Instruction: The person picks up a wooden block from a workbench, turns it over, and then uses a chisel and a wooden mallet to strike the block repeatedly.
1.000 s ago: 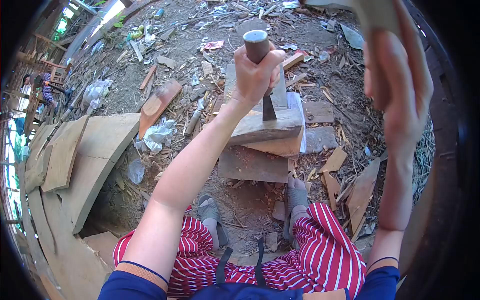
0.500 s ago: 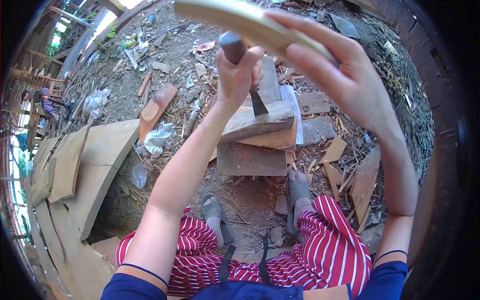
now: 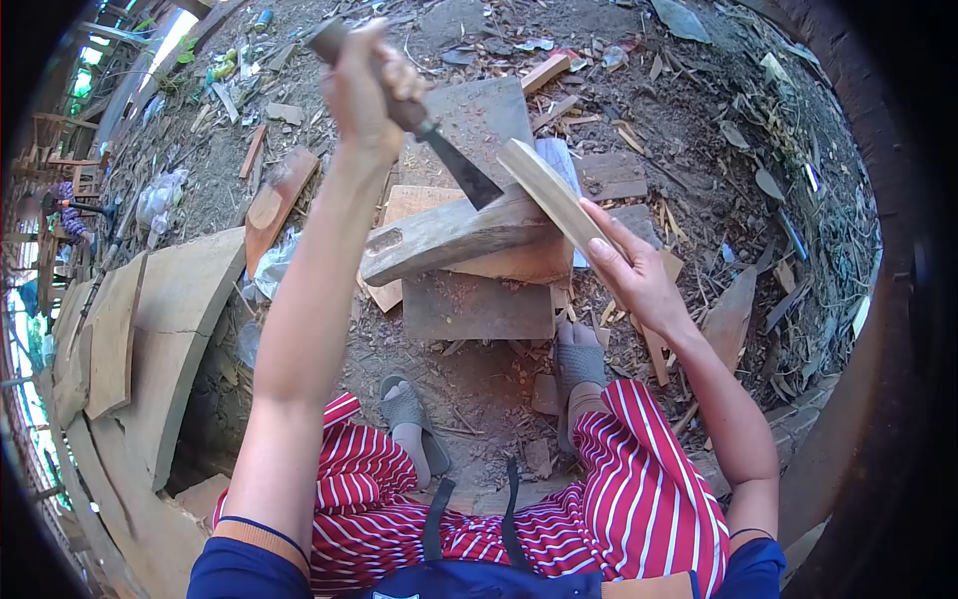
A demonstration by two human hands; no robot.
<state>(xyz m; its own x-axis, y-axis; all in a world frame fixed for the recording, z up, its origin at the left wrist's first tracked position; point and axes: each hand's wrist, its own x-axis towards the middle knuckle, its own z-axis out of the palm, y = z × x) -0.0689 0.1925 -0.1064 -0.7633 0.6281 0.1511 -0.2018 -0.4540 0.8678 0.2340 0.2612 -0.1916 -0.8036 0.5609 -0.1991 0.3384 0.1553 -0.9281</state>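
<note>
My left hand (image 3: 371,95) is wrapped round the handle of a chisel (image 3: 459,165), raised at the upper middle. The chisel's blade slants down to the right, its tip at a thick grey wooden piece (image 3: 449,238). That piece has a cut recess near its left end and lies across a flat board and a wooden block (image 3: 479,309). In my right hand (image 3: 629,275) is a pale, slightly curved wooden bar (image 3: 549,195), gripped at its lower end. The bar's upper part is over the right end of the grey piece.
Large curved planks (image 3: 190,339) lie at the left. Wood chips, offcuts and plastic bags (image 3: 160,200) litter the dirt ground. My sandalled feet (image 3: 409,414) stand before the block. A person (image 3: 75,210) is partly visible far left.
The left hand has moved up and left, tilting the chisel from near upright. The right hand has come down with the bar. The grey piece now lies at another angle, reaching further left.
</note>
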